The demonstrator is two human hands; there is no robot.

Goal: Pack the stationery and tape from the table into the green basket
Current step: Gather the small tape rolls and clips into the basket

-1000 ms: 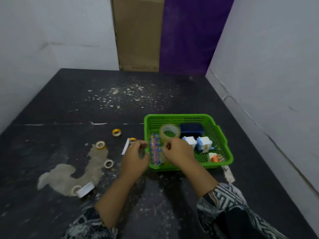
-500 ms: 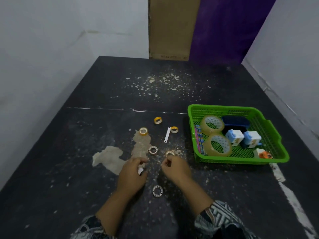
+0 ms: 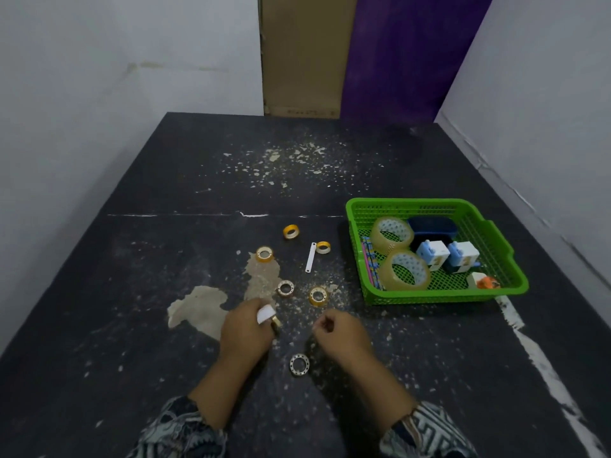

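Note:
The green basket (image 3: pixel 413 203) stands at the right of the dark table. It holds two big clear tape rolls (image 3: pixel 405 272), a dark blue box (image 3: pixel 431 226), two white-and-blue blocks (image 3: pixel 433 254), pencils (image 3: pixel 370 262) and a small orange-and-white item (image 3: pixel 483 281). Several small tape rolls lie loose left of it, among them a yellow one (image 3: pixel 291 231), one (image 3: pixel 318 295) just beyond my right hand and one (image 3: pixel 299 364) between my wrists. A white strip (image 3: pixel 310 257) lies there too. My left hand (image 3: pixel 246 335) grips a white tape roll (image 3: pixel 266 314). My right hand (image 3: pixel 342 335) is curled, with nothing visible in it.
Pale patches of worn surface (image 3: pixel 198 309) and scattered flecks mark the table top (image 3: pixel 165 375). White walls close in on the left and right. A cardboard panel (image 3: pixel 304 54) and a purple panel (image 3: pixel 396 54) stand behind the far edge.
Both hands have left the basket and come to the loose rolls on the left. A second big clear roll now lies in the basket. My left hand has taken up the white roll.

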